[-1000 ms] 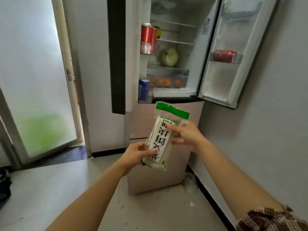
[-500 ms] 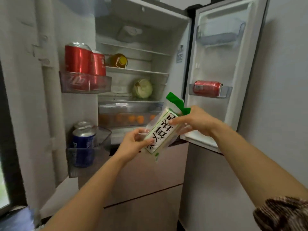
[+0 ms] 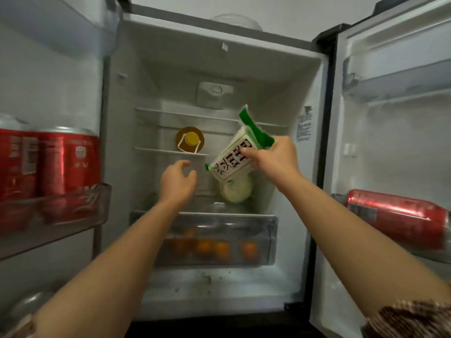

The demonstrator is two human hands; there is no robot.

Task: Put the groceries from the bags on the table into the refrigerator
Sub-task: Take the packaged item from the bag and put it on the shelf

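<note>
Both forearms reach forward into the open refrigerator (image 3: pixel 219 57). All positions below are referenced to the cabbage (image 3: pixel 236 191), which sits on the shelf (image 3: pixel 210 206) inside.

**Hand pose**
- The right hand (image 3: pixel 273 162) is up and to the right of the cabbage. It grasps the packet (image 3: pixel 231 159) near its upper end, with the thumb across the printed face and the other fingers curled behind.
- The left hand (image 3: pixel 177 184) is to the left of the cabbage, at about the same height. Palm faces away, fingers loosely curled and released, holding nothing. It is apart from the packet.
- A patterned sleeve (image 3: pixel 410 320) covers the right upper arm, at the lower right of the view.

**Task item**
- The packet is white, with black characters and a green header strip. It is held tilted directly above the cabbage, header up and to the right, lower corner down and to the left.
- Whether its lower edge touches the cabbage cannot be determined.

**Containers and contents**
- One shelf above and to the left of the cabbage: a bottle (image 3: pixel 190 140) with a yellow cap.
- Directly below the cabbage: a clear drawer (image 3: pixel 244 223) holding oranges (image 3: pixel 222 250).
- Far left of the cabbage: the left door bin (image 3: pixel 73 211) holds upright red cans (image 3: pixel 68 164).
- Far right of the cabbage: the right door bin (image 3: pixel 341 198) holds one red can (image 3: pixel 395 215) lying on its side.
</note>
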